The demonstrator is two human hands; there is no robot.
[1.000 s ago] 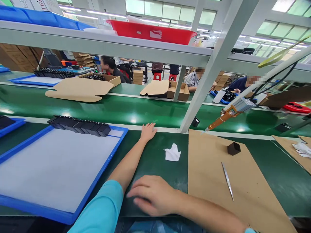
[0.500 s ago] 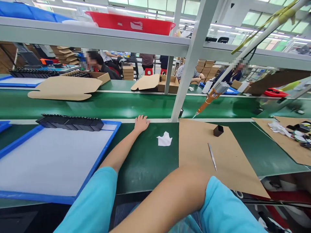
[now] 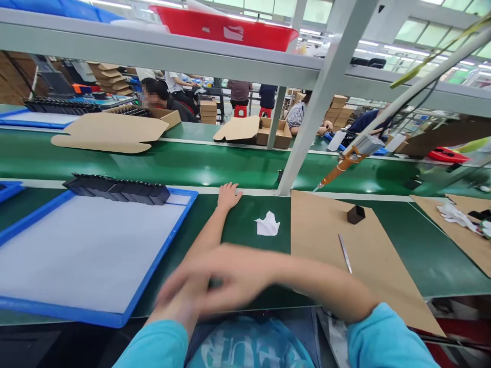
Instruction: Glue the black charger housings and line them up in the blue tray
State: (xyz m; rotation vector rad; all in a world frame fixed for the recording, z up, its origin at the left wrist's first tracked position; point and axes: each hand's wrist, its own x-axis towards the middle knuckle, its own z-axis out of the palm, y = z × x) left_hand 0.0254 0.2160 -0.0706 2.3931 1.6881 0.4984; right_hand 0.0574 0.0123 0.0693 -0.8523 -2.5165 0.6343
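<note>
My left hand (image 3: 229, 197) lies flat at the far edge of the green bench, fingers stretched out, holding nothing. Across my left forearm lies my right hand (image 3: 230, 278), smeared by motion, its thumb apart from the fingers. Whether it touches the skin is hard to tell. A crumpled white wipe (image 3: 267, 224) sits to the right of my left hand. On a brown cardboard sheet (image 3: 314, 230) are a small black square box (image 3: 356, 214) and a slim metal tool like tweezers (image 3: 344, 253).
At left, a blue-framed white tray (image 3: 159, 250) bears a row of black box-shaped parts (image 3: 118, 189). A metal post (image 3: 307, 128) rises beside an orange dispenser (image 3: 341, 166) with a thin tip. Behind runs a green conveyor (image 3: 207, 163). A red bin (image 3: 226, 28) stands on the shelf above.
My right forearm has swung up from low in front of me, bringing my right hand into view over my left forearm. My left hand stays at the bench edge. The view has shifted slightly.
</note>
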